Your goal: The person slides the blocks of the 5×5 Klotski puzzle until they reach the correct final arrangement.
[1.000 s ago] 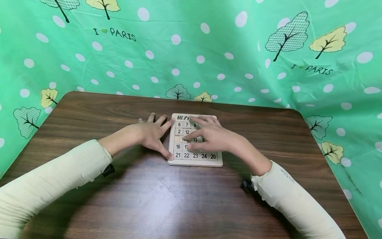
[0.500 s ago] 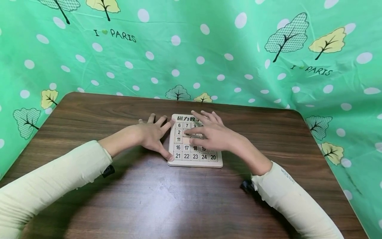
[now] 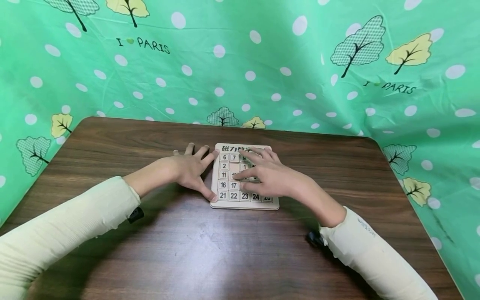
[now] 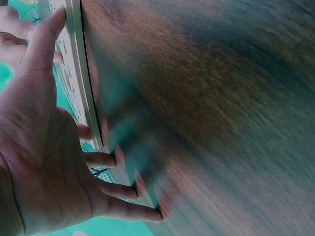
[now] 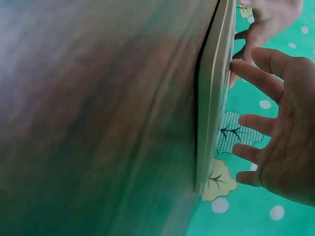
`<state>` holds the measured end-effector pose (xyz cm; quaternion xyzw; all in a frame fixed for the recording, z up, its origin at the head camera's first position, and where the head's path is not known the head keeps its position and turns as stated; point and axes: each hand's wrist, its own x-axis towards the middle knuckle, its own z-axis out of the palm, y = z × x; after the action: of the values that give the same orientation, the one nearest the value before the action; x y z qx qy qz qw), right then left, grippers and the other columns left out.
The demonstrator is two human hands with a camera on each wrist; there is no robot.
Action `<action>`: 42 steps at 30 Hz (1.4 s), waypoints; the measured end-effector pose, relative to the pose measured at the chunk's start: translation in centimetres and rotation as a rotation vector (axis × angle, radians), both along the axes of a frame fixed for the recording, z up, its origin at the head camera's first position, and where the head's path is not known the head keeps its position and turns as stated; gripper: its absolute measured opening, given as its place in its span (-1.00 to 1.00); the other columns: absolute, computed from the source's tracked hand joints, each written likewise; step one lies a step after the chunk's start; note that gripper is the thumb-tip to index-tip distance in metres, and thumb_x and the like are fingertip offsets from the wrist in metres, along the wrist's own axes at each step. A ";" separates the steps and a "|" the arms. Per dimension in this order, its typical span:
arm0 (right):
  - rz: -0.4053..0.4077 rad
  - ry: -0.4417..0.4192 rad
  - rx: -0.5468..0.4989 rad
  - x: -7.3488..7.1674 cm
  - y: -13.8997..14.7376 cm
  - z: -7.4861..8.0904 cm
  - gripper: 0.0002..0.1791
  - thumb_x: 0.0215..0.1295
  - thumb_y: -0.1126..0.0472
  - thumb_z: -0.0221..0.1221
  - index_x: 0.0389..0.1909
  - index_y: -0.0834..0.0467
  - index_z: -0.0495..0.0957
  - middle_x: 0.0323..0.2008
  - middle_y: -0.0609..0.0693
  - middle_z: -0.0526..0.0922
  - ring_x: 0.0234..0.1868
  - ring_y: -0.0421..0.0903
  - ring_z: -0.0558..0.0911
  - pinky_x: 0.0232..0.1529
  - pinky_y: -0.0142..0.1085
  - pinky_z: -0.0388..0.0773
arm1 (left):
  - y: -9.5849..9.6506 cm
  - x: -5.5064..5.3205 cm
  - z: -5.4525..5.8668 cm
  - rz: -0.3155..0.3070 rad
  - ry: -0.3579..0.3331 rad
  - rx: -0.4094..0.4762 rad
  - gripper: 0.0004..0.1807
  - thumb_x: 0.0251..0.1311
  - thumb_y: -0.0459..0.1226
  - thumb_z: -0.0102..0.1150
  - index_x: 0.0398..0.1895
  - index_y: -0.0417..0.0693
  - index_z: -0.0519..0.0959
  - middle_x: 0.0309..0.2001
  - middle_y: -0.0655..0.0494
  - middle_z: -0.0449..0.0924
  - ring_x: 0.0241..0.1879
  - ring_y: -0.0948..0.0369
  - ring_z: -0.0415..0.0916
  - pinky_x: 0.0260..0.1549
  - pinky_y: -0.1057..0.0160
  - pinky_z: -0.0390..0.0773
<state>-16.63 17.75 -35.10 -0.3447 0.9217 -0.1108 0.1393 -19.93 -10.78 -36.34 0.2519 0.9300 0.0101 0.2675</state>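
A number sliding puzzle [image 3: 245, 205], pale with black-numbered square tiles, lies flat on the table. My left hand [image 3: 191, 170] is spread at its left side, thumb on the lower left corner and index fingertip at the upper left corner. In the left wrist view, the other fingertips of the left hand [image 4: 54, 162] reach down to the tabletop. My right hand [image 3: 275, 177] is over the board's right half, index fingertip on a tile in the third row, hiding several tiles. The gap [image 3: 234, 166] is in the second row, second column. In the right wrist view, the index finger [image 5: 258, 78] touches the board's face.
The dark wood-grain table [image 3: 168, 258] extends around the puzzle. A green dotted cloth [image 3: 240, 58] with tree prints hangs behind and at both sides. Dark wrist devices [image 3: 136, 214] show below both sleeves [image 3: 371, 246].
Tile 11 has slid left into the first column. Tile 12 has then moved down into the third row under my right index finger, leaving the gap above it. My left hand has stayed still.
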 end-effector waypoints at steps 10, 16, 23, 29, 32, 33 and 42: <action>-0.083 0.034 -0.025 -0.9 2.3 -0.5 -0.54 0.65 -0.18 0.24 0.44 -0.24 0.74 0.88 0.16 -0.02 0.86 0.42 -0.07 0.77 0.52 -0.33 | 0.0 -0.5 -0.9 0.012 -0.011 -0.012 0.79 -0.20 0.78 0.35 0.92 0.20 -0.36 0.90 -0.22 -0.29 0.79 -0.57 -0.34 0.51 -0.82 0.01; -0.065 0.013 -0.006 -1.1 1.3 -0.6 -0.49 0.63 -0.22 0.25 0.50 -0.27 0.69 0.87 0.15 0.02 0.85 0.44 -0.03 0.75 0.54 -0.29 | -0.1 -0.2 -0.3 0.011 -0.004 -0.005 0.77 -0.15 0.77 0.33 0.92 0.15 -0.35 0.88 -0.27 -0.24 0.79 -0.58 -0.30 0.48 -0.84 0.06; -0.042 0.014 0.013 -0.9 0.2 -0.9 -0.42 0.62 -0.26 0.26 0.57 -0.29 0.61 0.87 0.16 0.02 0.85 0.44 -0.02 0.76 0.53 -0.25 | -0.4 -0.3 -0.8 0.005 0.011 -0.010 0.82 -0.26 0.84 0.30 0.92 0.17 -0.34 0.88 -0.27 -0.21 0.77 -0.61 -0.29 0.42 -0.88 0.07; -0.065 -0.004 -0.010 -1.5 1.2 -1.1 -0.33 0.62 -0.34 0.20 0.66 -0.34 0.49 0.89 0.14 -0.06 0.87 0.42 -0.08 0.76 0.53 -0.31 | -0.4 0.1 -0.2 0.010 -0.006 0.003 0.72 -0.06 0.71 0.38 0.92 0.10 -0.31 0.88 -0.30 -0.22 0.77 -0.62 -0.29 0.46 -0.85 0.06; -0.113 -0.001 -0.008 -1.9 2.0 -1.1 -0.32 0.61 -0.37 0.18 0.66 -0.32 0.49 0.89 0.15 -0.07 0.87 0.41 -0.12 0.76 0.53 -0.36 | -0.3 0.2 -0.1 0.010 -0.008 0.003 0.70 -0.04 0.67 0.41 0.92 0.09 -0.31 0.88 -0.29 -0.24 0.78 -0.60 -0.30 0.47 -0.85 0.06; -0.125 -0.001 0.002 -2.0 2.2 -1.1 -0.31 0.61 -0.38 0.17 0.66 -0.31 0.50 0.89 0.14 -0.08 0.87 0.41 -0.13 0.76 0.52 -0.37 | -0.3 0.2 0.0 0.008 -0.006 0.005 0.70 -0.04 0.67 0.42 0.92 0.09 -0.30 0.88 -0.30 -0.23 0.77 -0.61 -0.30 0.47 -0.85 0.06; -0.085 0.019 0.009 -1.1 2.3 -0.2 -0.49 0.61 -0.31 0.24 0.40 -0.23 0.75 0.85 0.19 0.08 0.85 0.46 -0.03 0.73 0.59 -0.26 | 0.2 0.2 0.5 -0.006 -0.004 -0.008 0.73 -0.09 0.74 0.35 0.92 0.10 -0.30 0.88 -0.29 -0.20 0.77 -0.60 -0.25 0.46 -0.85 0.09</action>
<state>-17.76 20.06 -35.33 -0.3055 0.9373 -0.1093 0.1274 -19.74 -10.56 -35.80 0.2537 0.9286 0.0062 0.2706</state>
